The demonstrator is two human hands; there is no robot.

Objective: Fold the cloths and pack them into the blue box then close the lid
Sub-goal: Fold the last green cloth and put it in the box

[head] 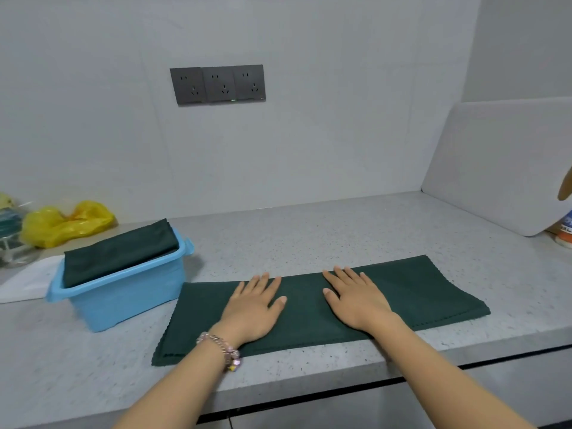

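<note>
A dark green cloth [418,292], folded into a long strip, lies flat on the speckled grey counter near its front edge. My left hand [253,308] presses flat on the strip's middle with straight fingers. My right hand [356,297] lies flat beside it, palm down, fingers spread. To the left stands the blue box [130,292], without its lid. A folded dark green cloth [120,252] rests on top of the box, sticking up above the rim.
A white sheet [28,280], perhaps the lid, lies left of the box. Yellow plastic bags [65,224] and a clear container [12,243] sit at the back left. A white board [501,162] leans at the right wall, a bottle [565,230] beside it.
</note>
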